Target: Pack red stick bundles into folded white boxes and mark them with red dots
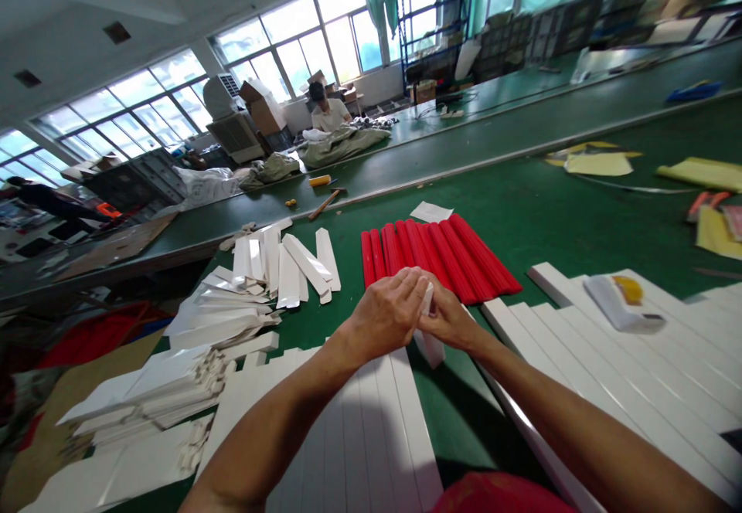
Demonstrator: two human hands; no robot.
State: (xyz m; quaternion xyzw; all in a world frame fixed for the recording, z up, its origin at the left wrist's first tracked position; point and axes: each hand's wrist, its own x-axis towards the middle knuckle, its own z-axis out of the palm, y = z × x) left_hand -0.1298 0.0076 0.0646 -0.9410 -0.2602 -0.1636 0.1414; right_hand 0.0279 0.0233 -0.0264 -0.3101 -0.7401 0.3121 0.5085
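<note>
1. Fingers (406, 285) of my left hand (382, 316) and right hand (449, 320) press together on a white card strip (427, 304), pinching it between them above the green counter (522, 204); the strip tilts, its lower end showing below my hands.
2. Red strips (440, 258) lie side by side in a fanned row just beyond my fingertips, with a small white card (430, 212) on the counter past them.
3. Flat white scored sheets (359, 428) lie under my left forearm, and more (608, 358) spread out beneath my right forearm.
4. Folded white card pieces (295, 266) sit in a loose heap to the left of the red strips, beside a layered stack of white card (214, 327) nearer the counter's edge.
5. A white box piece with a yellow patch (623, 300) rests on the sheets at right, and yellow sheets (704, 173) lie farther along the counter.
6. Across the room, a co-worker (328, 107) sits at a second counter (492, 134) behind a heap of green cloth (342, 146), with a wooden-handled hammer (325, 204) lying nearby.
</note>
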